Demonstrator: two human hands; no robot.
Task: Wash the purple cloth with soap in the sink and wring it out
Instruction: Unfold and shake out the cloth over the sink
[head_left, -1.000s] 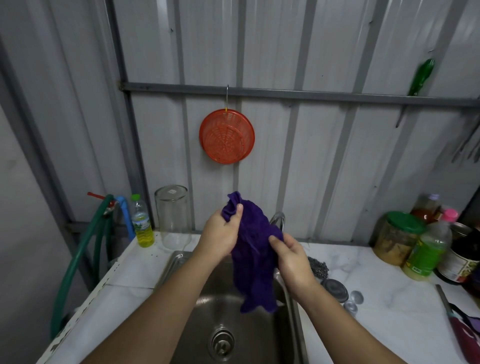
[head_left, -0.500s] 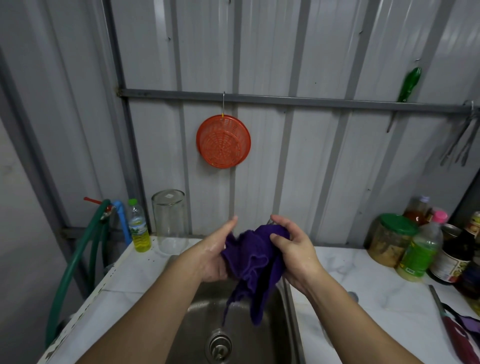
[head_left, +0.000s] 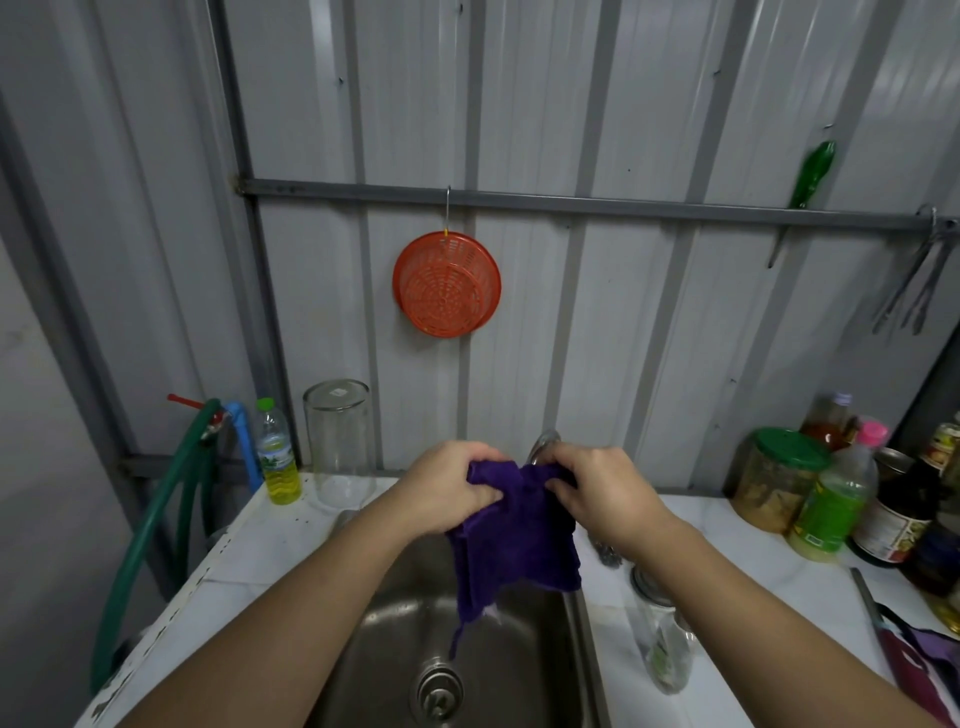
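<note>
The purple cloth (head_left: 514, 540) hangs over the steel sink (head_left: 395, 613), its lower edge dangling above the drain (head_left: 437, 688). My left hand (head_left: 447, 488) grips the cloth's upper left part with curled fingers. My right hand (head_left: 597, 491) grips its upper right part, close beside the left hand. The tap (head_left: 540, 447) shows just behind and between my hands. A bottle of yellow liquid (head_left: 278, 457) stands at the counter's back left.
An upturned glass jar (head_left: 340, 441) stands left of the sink, beside a green hose (head_left: 150, 530). Jars and bottles (head_left: 836, 493) crowd the right counter. A small glass jar (head_left: 662, 629) sits right of the sink. An orange basket (head_left: 447, 283) hangs on the wall.
Both hands came level and closer together on the cloth's top, fingers now curled over it. The cloth hangs spread a little wider below them.
</note>
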